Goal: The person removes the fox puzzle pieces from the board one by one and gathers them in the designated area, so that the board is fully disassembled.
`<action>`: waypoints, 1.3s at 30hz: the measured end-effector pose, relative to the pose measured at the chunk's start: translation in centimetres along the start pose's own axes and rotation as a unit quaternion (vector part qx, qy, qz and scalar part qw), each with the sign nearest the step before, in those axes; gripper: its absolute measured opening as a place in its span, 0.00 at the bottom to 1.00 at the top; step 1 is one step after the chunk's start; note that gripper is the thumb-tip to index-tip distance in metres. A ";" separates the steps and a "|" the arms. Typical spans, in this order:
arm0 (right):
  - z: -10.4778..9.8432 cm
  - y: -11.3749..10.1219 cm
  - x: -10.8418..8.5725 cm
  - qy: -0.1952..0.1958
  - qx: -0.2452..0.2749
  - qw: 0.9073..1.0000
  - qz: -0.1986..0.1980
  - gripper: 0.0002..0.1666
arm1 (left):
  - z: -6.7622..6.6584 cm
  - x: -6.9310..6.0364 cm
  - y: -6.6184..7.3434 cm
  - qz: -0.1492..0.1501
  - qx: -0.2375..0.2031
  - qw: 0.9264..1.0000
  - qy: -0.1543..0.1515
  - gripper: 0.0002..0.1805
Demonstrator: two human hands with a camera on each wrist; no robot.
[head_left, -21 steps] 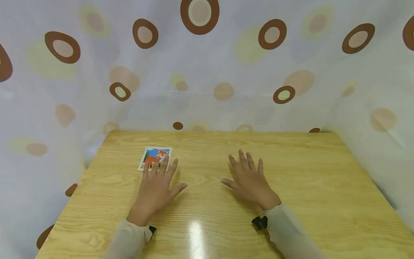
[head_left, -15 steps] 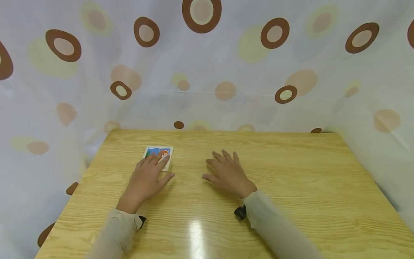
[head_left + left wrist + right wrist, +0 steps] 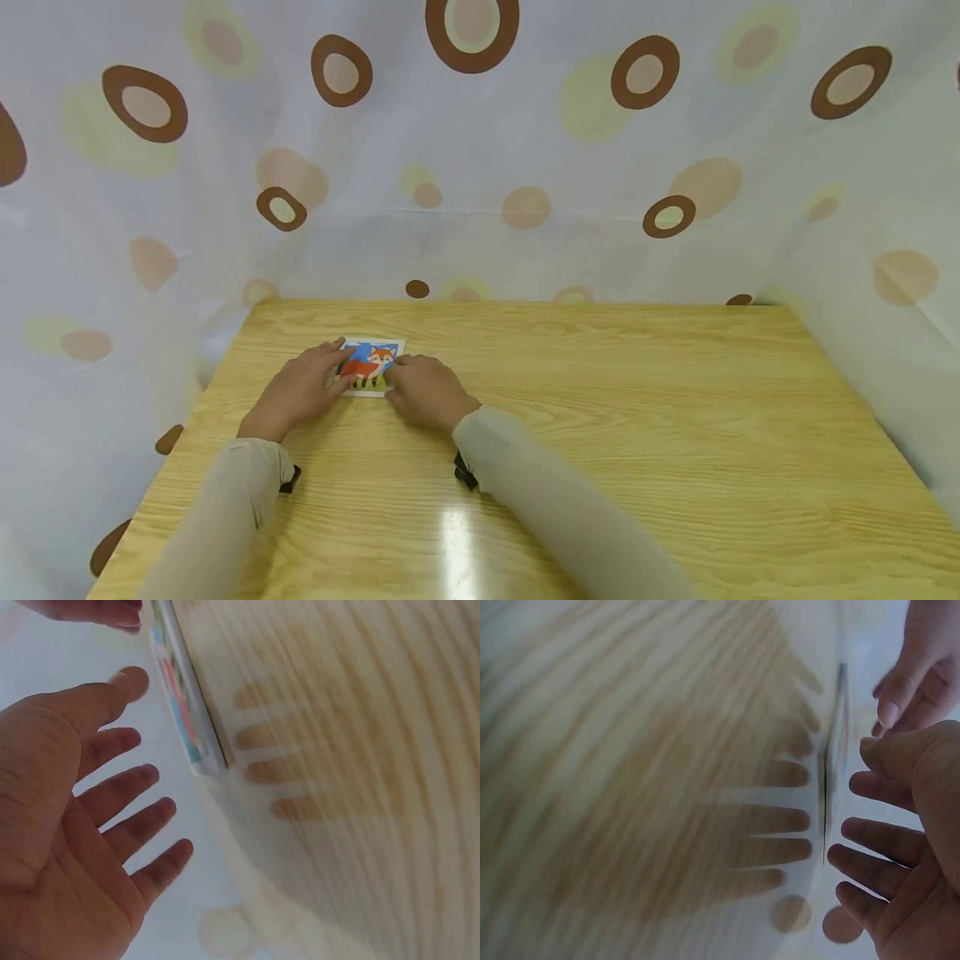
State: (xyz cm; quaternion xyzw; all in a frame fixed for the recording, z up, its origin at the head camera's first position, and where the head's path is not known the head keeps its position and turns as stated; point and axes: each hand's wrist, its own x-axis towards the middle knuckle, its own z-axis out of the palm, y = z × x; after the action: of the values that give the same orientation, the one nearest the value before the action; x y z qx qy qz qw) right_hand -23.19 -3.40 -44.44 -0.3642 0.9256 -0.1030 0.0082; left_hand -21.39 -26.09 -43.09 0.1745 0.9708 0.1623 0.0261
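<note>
A small square picture board (image 3: 369,367) with an orange fox on blue and green, edged in white, lies flat on the wooden table's left side. My left hand (image 3: 298,388) hovers at its left edge, fingers spread and covering the left border. Over the right edge is my right hand (image 3: 429,390), its fingertips close to the fox. From the left wrist, the board (image 3: 180,690) shows its thick pale side, and the left fingers (image 3: 142,825) look straight and apart from it. In the right wrist view the right fingers (image 3: 881,844) are extended beside the board's thin edge (image 3: 829,780); contact is unclear.
The light wooden table (image 3: 637,417) stretches to the right and toward me. A pale curtain (image 3: 480,150) with brown and yellow ovals encloses it at the back and sides. Black bands (image 3: 465,472) sit at both wrists.
Both hands have moved left and slightly forward. The left hand has gone from over the board to its left edge; the right has come across the table to its right edge.
</note>
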 end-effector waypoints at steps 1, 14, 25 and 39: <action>0.2 -0.2 0.4 -0.005 0.003 1.000 -0.001 0.18 | 0.0 0.1 -0.2 0.006 -0.007 1.000 -0.002 0.30; 0.8 -1.7 0.7 0.004 -0.072 0.997 -0.007 0.15 | 1.4 0.1 -0.3 0.033 -0.035 0.999 -0.011 0.22; -0.4 -0.7 -2.8 -0.018 -0.060 0.998 0.023 0.07 | 1.7 -0.8 3.9 0.087 0.017 0.996 -0.002 0.21; -1.7 1.7 -11.7 0.006 -0.060 0.998 -0.031 0.05 | 3.7 -2.5 10.3 0.173 0.087 0.981 -0.006 0.30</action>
State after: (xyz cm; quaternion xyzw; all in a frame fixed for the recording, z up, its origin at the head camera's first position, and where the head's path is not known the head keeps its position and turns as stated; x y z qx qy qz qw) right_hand -15.90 6.02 -43.78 -0.3921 0.9183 -0.0496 -0.0222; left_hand -15.21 -16.69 -43.27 0.3422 0.9363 0.0783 -0.0114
